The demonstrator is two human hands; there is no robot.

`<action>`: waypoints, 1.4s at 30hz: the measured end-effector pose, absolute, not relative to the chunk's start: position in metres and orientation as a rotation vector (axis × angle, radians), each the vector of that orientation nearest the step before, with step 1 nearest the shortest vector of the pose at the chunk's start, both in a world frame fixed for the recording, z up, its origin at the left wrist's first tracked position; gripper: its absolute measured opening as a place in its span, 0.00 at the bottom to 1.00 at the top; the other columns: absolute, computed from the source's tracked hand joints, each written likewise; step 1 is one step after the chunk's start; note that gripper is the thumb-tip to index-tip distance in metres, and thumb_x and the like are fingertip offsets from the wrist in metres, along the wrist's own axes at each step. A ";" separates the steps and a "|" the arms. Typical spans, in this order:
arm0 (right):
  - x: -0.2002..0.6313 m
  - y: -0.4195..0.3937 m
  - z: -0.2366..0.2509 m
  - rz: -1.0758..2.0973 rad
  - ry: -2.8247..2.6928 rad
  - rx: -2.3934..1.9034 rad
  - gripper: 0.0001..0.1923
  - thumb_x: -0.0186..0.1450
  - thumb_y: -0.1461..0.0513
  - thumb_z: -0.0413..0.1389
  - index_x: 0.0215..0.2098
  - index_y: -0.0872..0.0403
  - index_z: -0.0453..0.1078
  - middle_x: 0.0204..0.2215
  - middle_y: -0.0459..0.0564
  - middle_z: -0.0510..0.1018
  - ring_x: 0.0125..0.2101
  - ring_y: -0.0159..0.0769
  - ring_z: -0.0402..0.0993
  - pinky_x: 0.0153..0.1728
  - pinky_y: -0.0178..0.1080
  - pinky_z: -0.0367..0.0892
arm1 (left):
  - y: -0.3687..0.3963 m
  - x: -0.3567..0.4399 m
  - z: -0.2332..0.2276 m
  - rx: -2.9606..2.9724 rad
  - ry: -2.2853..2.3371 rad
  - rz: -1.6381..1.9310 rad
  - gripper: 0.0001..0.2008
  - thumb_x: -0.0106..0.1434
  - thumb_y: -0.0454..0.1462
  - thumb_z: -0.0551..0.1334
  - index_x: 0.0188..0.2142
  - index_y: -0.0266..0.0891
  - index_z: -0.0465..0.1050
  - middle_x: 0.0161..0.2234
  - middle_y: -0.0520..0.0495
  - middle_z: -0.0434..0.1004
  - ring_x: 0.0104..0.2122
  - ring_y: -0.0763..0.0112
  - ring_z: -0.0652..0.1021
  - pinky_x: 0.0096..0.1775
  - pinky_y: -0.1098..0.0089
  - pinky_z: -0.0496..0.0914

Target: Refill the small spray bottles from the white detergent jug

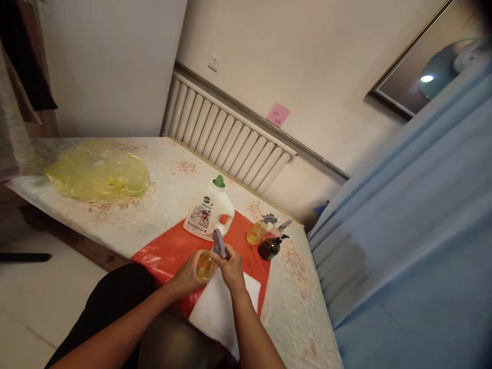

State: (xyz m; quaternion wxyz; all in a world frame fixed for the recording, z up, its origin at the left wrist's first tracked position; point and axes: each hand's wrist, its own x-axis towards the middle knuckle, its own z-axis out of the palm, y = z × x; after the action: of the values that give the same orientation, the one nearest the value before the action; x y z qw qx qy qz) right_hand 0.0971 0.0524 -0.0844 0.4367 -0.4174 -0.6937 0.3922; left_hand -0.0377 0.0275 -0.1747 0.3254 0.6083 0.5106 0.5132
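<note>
Yellow spray bottle gripped by left hand; right hand pinches its nozzle; jug label unreadable.

We face a cream wall with a white ribbed radiator at twelve o'clock and a pink note above it. At two o'clock hangs a framed picture; blue curtain fills three o'clock. A floral-clothed desk spans our centre, pale floor at eight o'clock.
</note>
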 end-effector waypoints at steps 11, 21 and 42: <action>0.099 0.053 -0.081 0.973 -1.801 -1.019 0.10 0.57 0.63 0.58 0.38 0.52 0.75 0.34 0.46 0.81 0.35 0.38 0.76 0.41 0.39 0.69 | 0.026 -0.038 -0.171 1.565 1.347 1.331 0.30 0.48 0.35 0.65 0.51 0.43 0.60 0.48 0.45 0.72 0.47 0.59 0.75 0.49 0.61 0.70; 0.088 0.053 -0.094 0.815 -1.665 -1.142 0.09 0.51 0.65 0.62 0.31 0.53 0.69 0.29 0.45 0.77 0.31 0.36 0.73 0.37 0.37 0.68 | 0.027 -0.039 -0.175 1.568 1.350 1.320 0.31 0.48 0.34 0.66 0.52 0.42 0.59 0.50 0.44 0.70 0.49 0.59 0.74 0.50 0.60 0.69; 0.099 0.057 -0.086 0.986 -1.743 -1.042 0.06 0.56 0.61 0.59 0.33 0.53 0.72 0.32 0.46 0.79 0.34 0.38 0.76 0.39 0.39 0.70 | 0.024 -0.039 -0.168 1.569 1.351 1.312 0.30 0.48 0.37 0.66 0.51 0.42 0.60 0.49 0.44 0.72 0.48 0.58 0.75 0.49 0.60 0.70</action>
State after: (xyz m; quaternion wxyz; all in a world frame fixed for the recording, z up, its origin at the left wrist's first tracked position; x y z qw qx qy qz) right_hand 0.0995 0.0574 -0.0857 0.4277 -0.4170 -0.6980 0.3949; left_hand -0.0388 0.0241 -0.1677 0.3385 0.6023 0.5186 0.5037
